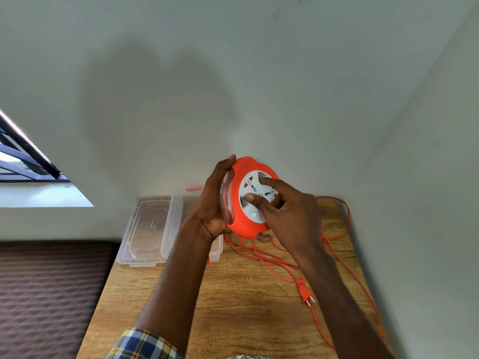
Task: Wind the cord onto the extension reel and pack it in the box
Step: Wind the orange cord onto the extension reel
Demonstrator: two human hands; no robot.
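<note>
An orange extension reel (239, 177) with a white socket face is held up above the wooden table (233, 294). My left hand (213, 203) grips its left rim, fingers curled behind it. My right hand (287, 211) is on the white face, its forefinger and thumb pressing into the recesses of the centre disc. The orange cord (274, 260) hangs from the reel's underside and lies in loose loops on the table, ending in an orange plug (305, 296) at the right. A clear plastic box (216, 251) stands behind my left forearm, mostly hidden.
A clear plastic lid (147, 229) lies at the table's far left. More cord trails along the table's right edge (347, 224) by the wall. A brown patterned surface (46, 294) lies left of the table, with a window (23, 161) above it.
</note>
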